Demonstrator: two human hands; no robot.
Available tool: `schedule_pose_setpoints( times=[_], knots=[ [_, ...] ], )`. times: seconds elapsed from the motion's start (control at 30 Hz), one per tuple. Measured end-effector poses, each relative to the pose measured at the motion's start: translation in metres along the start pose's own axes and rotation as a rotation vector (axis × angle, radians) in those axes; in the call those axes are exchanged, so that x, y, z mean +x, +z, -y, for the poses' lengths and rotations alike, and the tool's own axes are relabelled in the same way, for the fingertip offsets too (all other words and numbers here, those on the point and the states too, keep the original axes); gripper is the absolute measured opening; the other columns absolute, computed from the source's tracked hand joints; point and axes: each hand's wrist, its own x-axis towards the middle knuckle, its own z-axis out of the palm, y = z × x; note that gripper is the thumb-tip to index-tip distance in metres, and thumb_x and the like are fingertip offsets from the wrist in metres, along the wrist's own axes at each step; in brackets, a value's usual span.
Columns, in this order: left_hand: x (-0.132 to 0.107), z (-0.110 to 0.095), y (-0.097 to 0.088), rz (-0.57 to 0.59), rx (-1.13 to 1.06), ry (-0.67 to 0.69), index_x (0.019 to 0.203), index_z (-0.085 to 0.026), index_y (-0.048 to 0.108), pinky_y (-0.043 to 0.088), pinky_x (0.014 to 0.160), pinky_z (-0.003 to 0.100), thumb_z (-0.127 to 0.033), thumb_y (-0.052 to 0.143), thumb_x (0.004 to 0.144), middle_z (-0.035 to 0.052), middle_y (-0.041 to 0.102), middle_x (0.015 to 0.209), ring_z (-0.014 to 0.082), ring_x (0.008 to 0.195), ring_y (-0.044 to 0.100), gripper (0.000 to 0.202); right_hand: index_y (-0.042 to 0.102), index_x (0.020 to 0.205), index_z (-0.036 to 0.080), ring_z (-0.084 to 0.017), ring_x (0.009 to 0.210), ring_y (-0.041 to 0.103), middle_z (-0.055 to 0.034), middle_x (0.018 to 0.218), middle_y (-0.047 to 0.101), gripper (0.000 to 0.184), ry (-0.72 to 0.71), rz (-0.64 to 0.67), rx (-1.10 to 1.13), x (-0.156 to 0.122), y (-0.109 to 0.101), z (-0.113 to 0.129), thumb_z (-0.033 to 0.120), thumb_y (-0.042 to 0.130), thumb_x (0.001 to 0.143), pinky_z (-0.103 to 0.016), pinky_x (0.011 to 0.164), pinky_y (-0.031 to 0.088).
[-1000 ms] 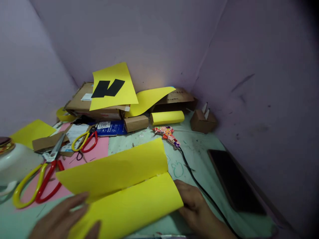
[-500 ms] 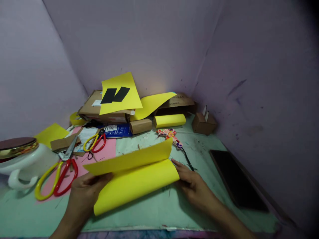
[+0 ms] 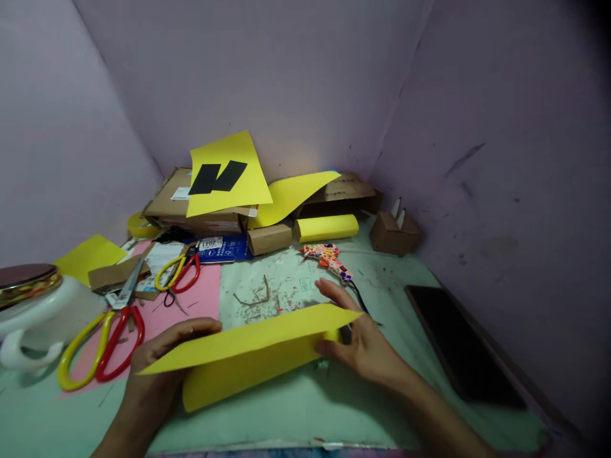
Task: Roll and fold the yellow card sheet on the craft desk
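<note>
A sheet of yellow paper (image 3: 258, 356) is curled over on itself above the green tabletop, its upper flap tilting toward me. My left hand (image 3: 167, 356) grips the left end, with part of the hand hidden beneath the flap. At the right end is my right hand (image 3: 356, 337); its thumb presses near the lower edge while the index finger stretches out behind the flap. Left of the paper lie big scissors (image 3: 114, 343) with one yellow and one red handle. Beyond them is a smaller pair (image 3: 179, 273) coloured alike.
A white mug (image 3: 42, 318) stands far left and a dark phone-like slab (image 3: 458, 343) lies right. Behind are a yellow paper roll (image 3: 327, 228), a brown roll (image 3: 270, 240), a cardboard box (image 3: 167, 197), a small brown box (image 3: 395, 234) and a floral-patterned item (image 3: 329, 259).
The yellow paper's upper flap has folded down toward me over the lower part. My right fingers have lifted and reached around its right end; the left hand has shifted under the flap.
</note>
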Motion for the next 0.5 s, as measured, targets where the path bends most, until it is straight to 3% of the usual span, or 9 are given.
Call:
schedule_pose_setpoints(
  times=[0.07,0.13,0.23,0.37,0.43,0.5],
  knots=[
    [-0.002,0.004,0.003,-0.008,-0.08,-0.099,0.082,-0.023,0.074,0.052,0.065,0.024,-0.036,0.078,0.053,0.0031,0.074,0.088,0.0243,0.082,0.067,0.032,0.038,0.135,0.024,-0.029,0.129,0.041,-0.0125,0.141,0.044,0.077,0.036,-0.103,0.012,-0.004,0.002,-0.002,0.027,0.072,0.066,-0.047,0.107,0.032],
    [-0.003,0.008,0.007,-0.047,-0.185,-0.129,0.094,-0.024,0.07,0.053,0.076,0.026,-0.036,0.08,0.053,0.0026,0.073,0.099,0.025,0.094,0.066,0.044,0.033,0.136,0.023,-0.029,0.126,0.044,-0.0135,0.137,0.046,0.078,0.095,-0.167,0.058,-0.01,0.007,-0.004,0.03,0.07,0.067,-0.047,0.106,0.033],
    [-0.001,0.015,0.013,-0.137,-0.271,-0.114,0.105,-0.025,0.063,0.046,0.097,0.034,-0.039,0.081,0.053,0.0022,0.07,0.109,0.0265,0.109,0.061,0.056,0.024,0.139,0.018,-0.028,0.124,0.047,-0.0161,0.135,0.048,0.081,0.147,-0.131,0.118,-0.018,0.02,-0.007,0.029,0.066,0.071,-0.045,0.105,0.035],
    [0.007,0.024,0.01,-0.126,-0.21,-0.145,0.095,-0.026,0.066,0.047,0.099,0.043,-0.037,0.079,0.054,0.0026,0.072,0.098,0.031,0.107,0.062,0.045,0.023,0.139,0.022,-0.027,0.126,0.047,-0.015,0.141,0.042,0.08,0.122,-0.216,0.211,-0.023,0.04,-0.012,0.024,0.065,0.071,-0.04,0.101,0.04],
    [0.008,0.026,0.007,-0.119,-0.165,-0.134,0.092,-0.027,0.066,0.048,0.098,0.044,-0.038,0.075,0.06,0.0015,0.073,0.096,0.0307,0.109,0.061,0.035,0.029,0.134,0.023,-0.026,0.119,0.053,-0.013,0.134,0.05,0.074,0.13,-0.269,0.248,-0.024,0.045,-0.011,0.023,0.065,0.07,-0.039,0.096,0.045],
    [0.006,0.028,0.006,-0.12,-0.106,-0.08,0.095,-0.028,0.066,0.049,0.097,0.043,-0.04,0.072,0.066,-0.0002,0.072,0.099,0.0294,0.11,0.061,0.032,0.036,0.125,0.022,-0.025,0.103,0.063,-0.0104,0.115,0.063,0.062,0.181,-0.284,0.269,-0.026,0.048,-0.007,0.022,0.064,0.07,-0.038,0.088,0.049]
  ],
)
